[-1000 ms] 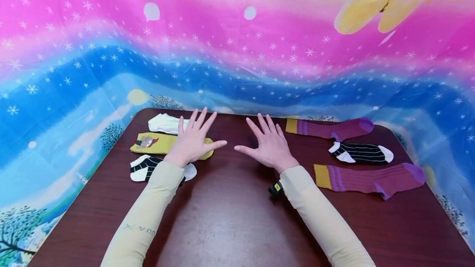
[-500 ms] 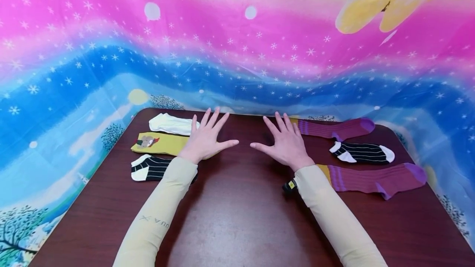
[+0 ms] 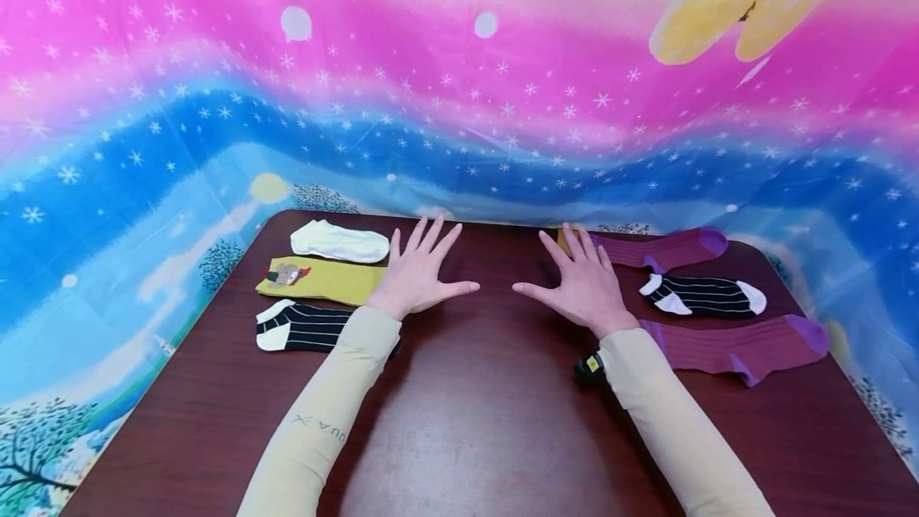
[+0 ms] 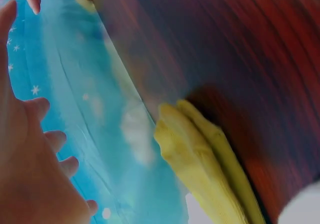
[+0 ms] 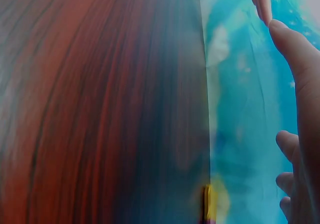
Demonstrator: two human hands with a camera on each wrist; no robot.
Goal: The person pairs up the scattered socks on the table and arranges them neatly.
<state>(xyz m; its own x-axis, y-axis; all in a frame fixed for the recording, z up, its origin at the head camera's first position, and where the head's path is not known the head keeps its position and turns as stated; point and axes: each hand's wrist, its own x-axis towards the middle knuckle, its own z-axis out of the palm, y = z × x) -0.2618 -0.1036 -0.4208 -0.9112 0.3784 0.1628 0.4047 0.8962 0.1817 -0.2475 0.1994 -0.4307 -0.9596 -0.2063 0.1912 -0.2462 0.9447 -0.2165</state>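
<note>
My left hand [image 3: 412, 274] hovers above the table with fingers spread, holding nothing. Beside and partly beneath it in the head view lie a white sock [image 3: 339, 242], a yellow sock [image 3: 326, 281] with an animal picture and a black striped sock [image 3: 312, 328] with white patches. Spread the same way and holding nothing, my right hand [image 3: 585, 286] overlaps the mustard cuff of the far purple sock [image 3: 656, 250]. A second black striped sock [image 3: 707, 296] lies to its right. Nearer, another purple sock [image 3: 739, 345] has its cuff hidden by my sleeve.
Dark wood-grain table [image 3: 459, 421] has rounded far corners. A colourful printed cloth [image 3: 431, 126] hangs right behind its far edge and along both sides. A small black device [image 3: 590, 369] sits at my right wrist.
Both hands have shifted to the right, still spread. The left uncovers more of the white sock; the right now covers the purple socks' cuffs. The socks stay in place.
</note>
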